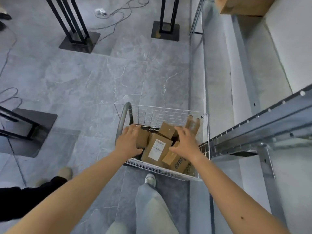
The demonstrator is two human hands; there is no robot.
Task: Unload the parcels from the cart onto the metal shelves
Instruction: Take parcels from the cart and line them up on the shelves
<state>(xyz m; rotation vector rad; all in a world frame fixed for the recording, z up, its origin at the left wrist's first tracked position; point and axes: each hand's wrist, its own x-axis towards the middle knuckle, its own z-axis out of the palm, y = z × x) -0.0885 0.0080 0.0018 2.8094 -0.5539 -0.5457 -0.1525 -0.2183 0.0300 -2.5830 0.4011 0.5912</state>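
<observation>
A white wire cart (162, 114) stands on the floor below me, holding several brown cardboard parcels. The biggest visible one carries a white label (157, 150) and lies in the middle. My left hand (129, 141) is wrapped around a small brown box (142, 139) at the cart's left side. My right hand (184, 142) hovers with fingers spread over the parcels on the right, just above a printed box (177, 162). The metal shelves (263, 125) run along the right of the cart, their grey beam at cart height.
A cardboard box (241, 5) sits on a shelf at the top right. Black stand bases (79, 41) (165, 31) (28, 130) and loose cables (114, 16) lie on the grey tiled floor. Another person's shoe and dark trouser leg (33, 191) are at the left.
</observation>
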